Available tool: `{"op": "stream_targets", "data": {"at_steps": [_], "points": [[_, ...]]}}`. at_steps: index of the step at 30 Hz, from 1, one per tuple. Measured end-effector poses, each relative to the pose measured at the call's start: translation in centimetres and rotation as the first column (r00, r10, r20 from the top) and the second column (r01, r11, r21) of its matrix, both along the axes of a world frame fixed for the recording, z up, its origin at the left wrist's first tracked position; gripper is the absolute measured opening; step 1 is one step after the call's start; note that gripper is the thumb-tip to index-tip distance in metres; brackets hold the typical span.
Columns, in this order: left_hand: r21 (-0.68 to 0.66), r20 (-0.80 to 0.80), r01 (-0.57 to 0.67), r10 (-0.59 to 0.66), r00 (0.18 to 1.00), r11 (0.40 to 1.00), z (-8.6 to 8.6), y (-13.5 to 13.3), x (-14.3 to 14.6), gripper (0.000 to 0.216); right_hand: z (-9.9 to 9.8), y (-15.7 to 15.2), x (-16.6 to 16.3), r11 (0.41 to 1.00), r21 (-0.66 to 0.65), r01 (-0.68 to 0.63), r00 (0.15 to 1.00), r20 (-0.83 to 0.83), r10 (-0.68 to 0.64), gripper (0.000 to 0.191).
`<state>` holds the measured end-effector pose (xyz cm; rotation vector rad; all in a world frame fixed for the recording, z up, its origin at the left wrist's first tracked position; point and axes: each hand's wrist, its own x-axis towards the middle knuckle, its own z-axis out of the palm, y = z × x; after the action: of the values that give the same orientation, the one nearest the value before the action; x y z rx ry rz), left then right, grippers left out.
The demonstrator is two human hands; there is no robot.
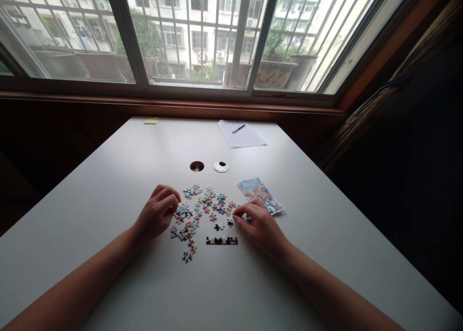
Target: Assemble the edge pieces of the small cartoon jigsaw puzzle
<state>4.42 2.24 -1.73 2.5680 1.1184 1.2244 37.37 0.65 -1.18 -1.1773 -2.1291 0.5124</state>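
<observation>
Several small colourful jigsaw pieces [204, 208] lie scattered on the white table [126, 176] between my hands. A short joined strip of pieces [222, 241] lies nearest me. My left hand [158, 211] rests at the left edge of the scatter with its fingers curled under, touching pieces there. My right hand [258, 225] sits at the right edge, fingertips pinched on a puzzle piece [246, 218]. The puzzle's colourful picture card [259, 194] lies just beyond my right hand.
A round cable hole [197, 166] and its white cap [220, 166] are in the table past the pieces. A paper sheet [241, 134] with a pen [238, 128] and a yellow note [151, 121] lie near the far edge, under a barred window [188, 36].
</observation>
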Motion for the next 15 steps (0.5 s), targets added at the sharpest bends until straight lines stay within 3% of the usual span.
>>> {"op": "stream_targets", "data": {"at_steps": [15], "points": [[-0.013, 0.004, -0.025, 0.025, 1.0, 1.0, -0.35, 0.02, -0.06, 0.028, -0.01, -0.16, -0.08, 1.0, -0.011, -0.022, 1.0, 0.003, 0.022, 0.008]]}}
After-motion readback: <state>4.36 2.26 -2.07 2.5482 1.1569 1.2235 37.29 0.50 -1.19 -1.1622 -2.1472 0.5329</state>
